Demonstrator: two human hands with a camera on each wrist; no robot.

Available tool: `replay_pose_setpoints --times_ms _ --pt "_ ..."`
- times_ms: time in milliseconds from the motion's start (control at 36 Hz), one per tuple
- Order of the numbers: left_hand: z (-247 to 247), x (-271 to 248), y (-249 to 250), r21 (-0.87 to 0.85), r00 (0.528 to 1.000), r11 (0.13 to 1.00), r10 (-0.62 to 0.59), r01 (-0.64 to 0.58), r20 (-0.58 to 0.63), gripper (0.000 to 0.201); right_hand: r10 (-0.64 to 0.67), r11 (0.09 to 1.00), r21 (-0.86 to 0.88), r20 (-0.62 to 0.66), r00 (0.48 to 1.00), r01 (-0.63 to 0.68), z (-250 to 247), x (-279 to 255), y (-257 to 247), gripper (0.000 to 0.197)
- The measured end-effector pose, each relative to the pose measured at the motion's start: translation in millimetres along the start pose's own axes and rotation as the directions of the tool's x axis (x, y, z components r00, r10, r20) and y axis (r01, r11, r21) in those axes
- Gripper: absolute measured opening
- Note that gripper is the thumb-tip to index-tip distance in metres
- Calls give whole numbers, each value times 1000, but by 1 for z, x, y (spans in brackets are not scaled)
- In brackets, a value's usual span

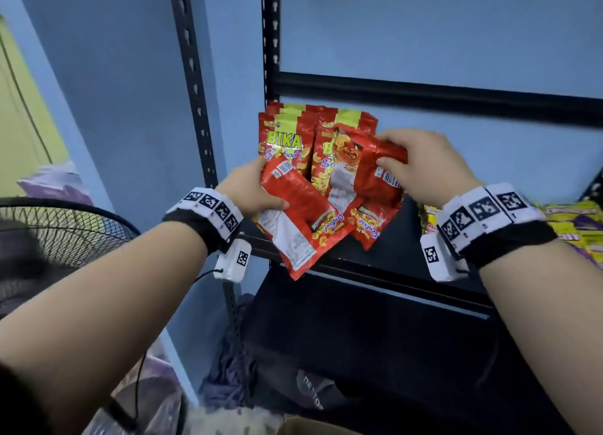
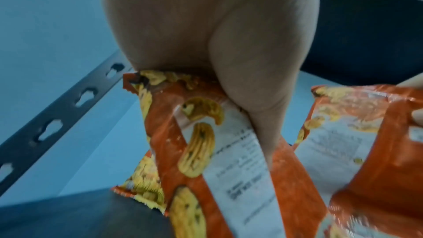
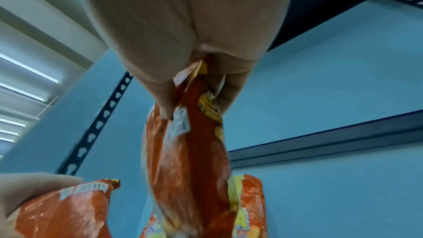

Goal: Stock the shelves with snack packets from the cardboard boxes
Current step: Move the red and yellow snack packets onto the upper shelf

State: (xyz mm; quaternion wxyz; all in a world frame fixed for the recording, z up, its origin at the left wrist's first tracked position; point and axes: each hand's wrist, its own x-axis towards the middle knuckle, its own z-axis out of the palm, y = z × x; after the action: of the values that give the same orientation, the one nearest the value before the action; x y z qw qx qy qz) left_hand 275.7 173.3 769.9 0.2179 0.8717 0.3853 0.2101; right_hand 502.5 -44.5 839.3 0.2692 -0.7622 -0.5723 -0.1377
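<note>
Red Bika snack packets (image 1: 283, 134) stand upright at the back left of a black shelf (image 1: 408, 235), against the blue wall. My left hand (image 1: 251, 189) grips a bunch of red packets (image 1: 300, 219) held upside down over the shelf's front edge; in the left wrist view the thumb (image 2: 258, 115) presses on a packet's white back panel (image 2: 242, 166). My right hand (image 1: 421, 163) pinches the end of another red packet (image 1: 375, 166) just in front of the standing ones. In the right wrist view this packet (image 3: 190, 151) hangs from the fingers (image 3: 164, 97).
Yellow and purple packets (image 1: 574, 222) lie on the shelf at the right. Black slotted uprights (image 1: 192, 75) frame the rack on the left. A standing fan (image 1: 58, 235) is at the left, and a cardboard box edge (image 1: 306, 426) shows at the bottom. A lower shelf (image 1: 375, 320) is dark.
</note>
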Motion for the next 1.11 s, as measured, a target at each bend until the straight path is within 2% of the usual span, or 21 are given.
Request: replay_pose_setpoints --times_ms 194,389,556,722,778,861,1028,1111 --pt "41 26 -12 -33 994 994 -108 107 -29 105 1 991 -130 -125 992 -17 24 -25 22 29" --pt "63 40 -21 -23 981 981 -195 195 -17 100 -93 964 -259 -114 989 61 71 -53 54 28" --pt "68 46 -33 8 981 981 -195 195 -17 103 -26 976 -215 8 1000 27 93 -77 59 28" --pt "66 50 -42 39 990 990 -138 138 -4 76 34 975 -220 169 985 4 111 -93 59 31" --pt "66 50 -42 79 993 990 -120 119 5 65 83 969 -245 237 968 -23 116 -93 60 32" --pt "68 50 -44 127 995 987 -102 100 15 60 147 963 -262 319 936 -62 123 -93 61 37" --pt "67 52 -49 105 989 986 -138 132 51 56 220 950 -295 387 895 -106 122 -78 50 46" --pt "64 53 -52 19 976 978 -210 209 53 58 211 949 -294 318 924 -115 121 -66 40 45"
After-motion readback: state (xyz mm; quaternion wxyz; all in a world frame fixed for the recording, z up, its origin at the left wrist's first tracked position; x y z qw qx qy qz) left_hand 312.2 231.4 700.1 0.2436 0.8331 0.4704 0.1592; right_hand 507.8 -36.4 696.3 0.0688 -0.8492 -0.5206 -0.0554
